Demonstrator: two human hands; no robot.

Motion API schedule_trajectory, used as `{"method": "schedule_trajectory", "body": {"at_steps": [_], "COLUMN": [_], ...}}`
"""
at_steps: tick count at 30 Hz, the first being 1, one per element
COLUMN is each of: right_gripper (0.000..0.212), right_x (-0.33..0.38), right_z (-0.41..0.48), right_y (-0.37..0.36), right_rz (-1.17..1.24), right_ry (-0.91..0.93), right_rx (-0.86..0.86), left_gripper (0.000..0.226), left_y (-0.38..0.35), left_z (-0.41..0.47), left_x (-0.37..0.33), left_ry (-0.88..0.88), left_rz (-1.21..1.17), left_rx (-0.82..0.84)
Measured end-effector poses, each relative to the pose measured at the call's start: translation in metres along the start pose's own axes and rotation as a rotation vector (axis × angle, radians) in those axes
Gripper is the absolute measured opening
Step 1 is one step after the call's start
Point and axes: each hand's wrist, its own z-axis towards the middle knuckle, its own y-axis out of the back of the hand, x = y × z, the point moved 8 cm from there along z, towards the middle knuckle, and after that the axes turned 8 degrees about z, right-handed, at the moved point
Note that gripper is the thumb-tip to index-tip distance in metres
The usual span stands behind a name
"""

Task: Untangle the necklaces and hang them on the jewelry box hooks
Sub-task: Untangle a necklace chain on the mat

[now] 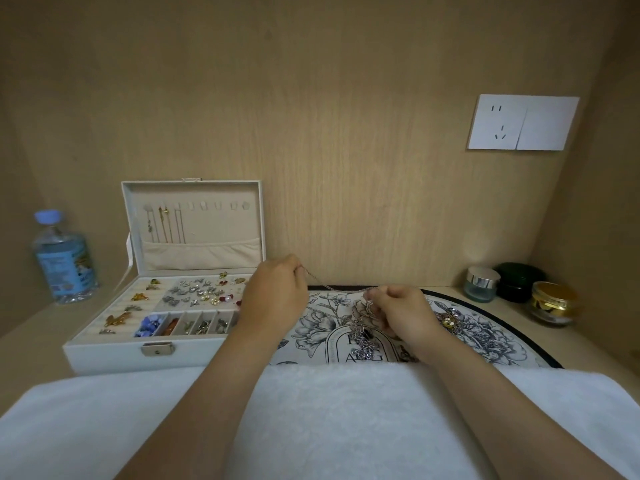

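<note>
Silver chain pinched taut between left hand and right hand; three jars, one bottle.

A shiny metal chain spans the left hand and right hand. Beneath both lies a fluffy cloth towel. The jewelry box left of them looks smooth and matt.

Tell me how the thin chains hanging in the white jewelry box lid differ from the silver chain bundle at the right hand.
The hanging chains drop straight and separate from hooks; the silver chain bundle is a knotted clump. The hanging chains are untouched; the bundle is pinched by the right hand, one strand stretched to the left hand. Both are thin metal chains.
</note>
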Motion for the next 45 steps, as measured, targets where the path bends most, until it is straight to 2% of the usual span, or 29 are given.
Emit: {"method": "schedule_trajectory", "body": {"at_steps": [3, 6, 7, 8, 10, 11, 12, 15, 17, 18, 19, 21, 22, 23, 25, 27, 29, 31, 35, 37, 39, 41, 43, 45], "right_gripper": [0.017, 0.016, 0.018, 0.028, 0.050, 0.053, 0.051, 0.039, 0.021, 0.006, 0.017, 0.051, 0.055, 0.050, 0.025, 0.008, 0.008, 0.013, 0.012, 0.002, 0.019, 0.027, 0.025, 0.022], "right_x": [-0.004, -0.007, -0.006, -0.005, -0.001, 0.001, 0.005, 0.017, 0.024, 0.027, 0.026, 0.016, 0.013, 0.011, 0.009, 0.006, 0.005, 0.006, 0.014, 0.010, 0.005, 0.004, 0.004, 0.003], "right_z": [0.005, 0.011, 0.012, 0.013, 0.011, 0.010, 0.009, 0.004, -0.004, -0.009, -0.012, -0.017, -0.019, -0.020, -0.018, -0.013, -0.013, -0.012, -0.013, -0.013, -0.014, -0.013, -0.013, -0.013], "right_y": [-0.002, -0.001, -0.001, -0.002, -0.002, 0.000, 0.003, 0.011, 0.006, 0.000, -0.005, -0.013, -0.015, -0.015, -0.010, -0.002, 0.005, 0.012, 0.025, 0.024, 0.018, 0.012, 0.006, 0.001], "right_rz": [0.185, 0.145, 0.111, 0.073, -0.049, -0.154, -0.284, -0.665, -0.713, -0.750, -0.836, -1.044, -1.099, -1.109, -1.063, -1.030, -0.969, -0.941, -1.046, -1.068, -1.015, -0.927, -0.892, -0.872], "right_ry": [-0.061, -0.020, 0.018, 0.048, 0.101, 0.130, 0.169, 0.326, 0.400, 0.377, 0.315, 0.178, 0.145, 0.127, 0.123, 0.113, 0.094, 0.076, 0.091, 0.079, 0.085, 0.126, 0.164, 0.171], "right_rx": [0.029, 0.056, 0.075, 0.099, 0.129, 0.118, 0.089, -0.038, -0.067, -0.053, -0.041, 0.018, 0.039, 0.058, 0.083, 0.115, 0.120, 0.090, 0.032, 0.082, 0.172, 0.221, 0.252, 0.300], "left_gripper": [0.020, 0.014, 0.019, 0.027, 0.046, 0.052, 0.053, 0.034, 0.028, 0.025, 0.022, 0.016, 0.015, 0.015, 0.016, 0.020, 0.022, 0.022, 0.017, 0.018, 0.018, 0.024, 0.019, 0.022], "left_y": [-0.027, -0.048, -0.052, -0.054, -0.058, -0.060, -0.063, -0.072, -0.083, -0.086, -0.086, -0.085, -0.086, -0.086, -0.082, -0.077, -0.074, -0.071, -0.056, -0.058, -0.060, -0.059, -0.063, -0.076], "left_z": [-0.003, -0.012, -0.016, -0.019, -0.024, -0.025, -0.026, -0.032, -0.037, -0.038, -0.037, -0.033, -0.033, -0.033, -0.035, -0.035, -0.036, -0.038, -0.041, -0.048, -0.053, -0.049, -0.045, -0.044], "left_x": [0.005, 0.004, 0.003, 0.002, -0.001, -0.005, -0.011, -0.031, -0.035, -0.036, -0.035, -0.030, -0.027, -0.025, -0.021, -0.010, -0.002, 0.000, -0.010, -0.014, -0.020, -0.028, -0.036, -0.045], "left_ry": [-0.007, 0.017, 0.023, 0.033, 0.004, -0.051, -0.127, -0.314, -0.346, -0.348, -0.342, -0.306, -0.284, -0.263, -0.163, 0.062, 0.264, 0.327, -0.008, -0.066, -0.156, -0.258, -0.307, -0.389], "left_rz": [0.077, 0.222, 0.237, 0.241, 0.235, 0.208, 0.160, -0.019, -0.032, -0.025, -0.015, 0.009, 0.016, 0.009, -0.090, -0.355, -0.646, -0.707, -0.166, -0.091, -0.004, -0.005, -0.073, -0.098], "left_rx": [0.099, 0.280, 0.308, 0.325, 0.323, 0.309, 0.304, 0.369, 0.466, 0.490, 0.485, 0.460, 0.453, 0.446, 0.428, 0.415, 0.407, 0.419, 0.473, 0.584, 0.620, 0.509, 0.400, 0.404]}}
